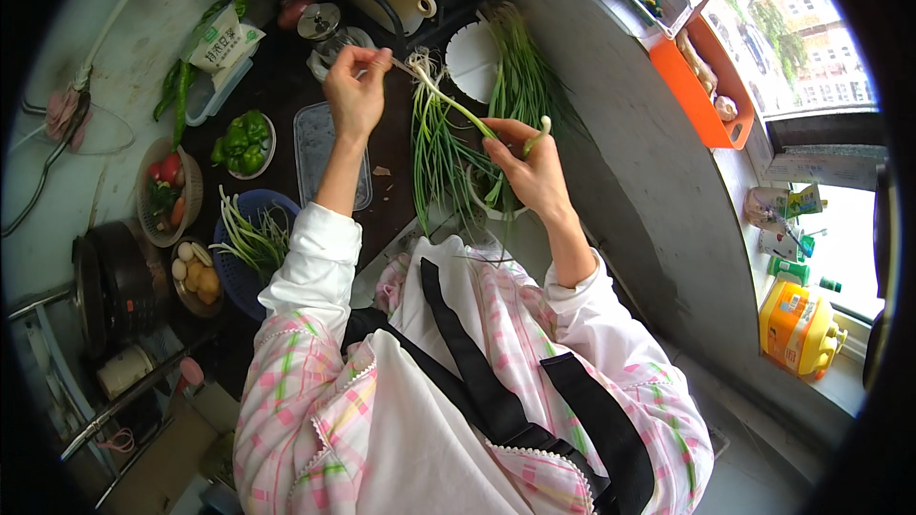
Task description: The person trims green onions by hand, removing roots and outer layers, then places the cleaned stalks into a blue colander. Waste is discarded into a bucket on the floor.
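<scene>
My right hand point(526, 164) grips the green part of a spring onion point(458, 106), whose white root end points up and left towards my other hand. A pale bulb end also curls out beside its fingers. My left hand point(358, 89) has thumb and forefinger pinched on a thin strip that reaches the root end; whether it is peel or root is unclear. Below them a pile of spring onions point(436, 164) lies at the dark table's edge, and a larger bunch point(526, 64) lies behind, beside a white scalloped plate point(472, 61). More trimmed-looking stalks point(247, 232) lie in a blue basket point(227, 265).
Left of the hands are a clear plastic tray point(309, 157), a plate of green peppers point(243, 144), a vegetable basket point(147, 209) and a bowl of eggs and potatoes point(199, 275). An orange bin point(687, 96) and a yellow jug point(798, 329) stand on the right window ledge.
</scene>
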Available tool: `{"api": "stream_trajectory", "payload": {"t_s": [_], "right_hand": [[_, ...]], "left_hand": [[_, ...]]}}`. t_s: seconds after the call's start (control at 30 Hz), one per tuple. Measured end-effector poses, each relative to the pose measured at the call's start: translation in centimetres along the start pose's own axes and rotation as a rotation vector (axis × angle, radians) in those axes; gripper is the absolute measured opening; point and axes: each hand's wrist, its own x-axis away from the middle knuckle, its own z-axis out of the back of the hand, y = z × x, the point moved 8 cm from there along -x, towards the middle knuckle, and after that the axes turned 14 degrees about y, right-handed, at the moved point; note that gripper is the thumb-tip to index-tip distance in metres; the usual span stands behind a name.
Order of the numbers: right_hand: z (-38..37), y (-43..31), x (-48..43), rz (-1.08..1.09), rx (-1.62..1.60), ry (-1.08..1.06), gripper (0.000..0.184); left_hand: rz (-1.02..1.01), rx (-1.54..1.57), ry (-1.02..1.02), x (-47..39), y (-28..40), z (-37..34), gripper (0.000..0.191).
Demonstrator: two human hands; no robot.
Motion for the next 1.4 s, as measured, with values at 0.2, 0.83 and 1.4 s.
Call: {"api": "stream_trajectory", "payload": {"t_s": [0.2, 0.83, 1.4], "right_hand": [[3.5, -0.5, 1.4, -0.037, 0.008, 0.016, 0.019], [7.6, -3.9, 0.7, 0.129, 0.4, -0.176, 0.02], [1.5, -2.0, 3.3, 0.105, -0.183, -0.224, 0.018]], "left_hand": [[0.084, 0.116, 0.03, -0.7, 0.1, 0.3, 0.012], [-0.518, -0.183, -1.113, 9.6, 10.5, -4.7, 0.02], [0.925, 1.291, -0.701, 11.2, 8.4, -7.0, 0.024]]}}
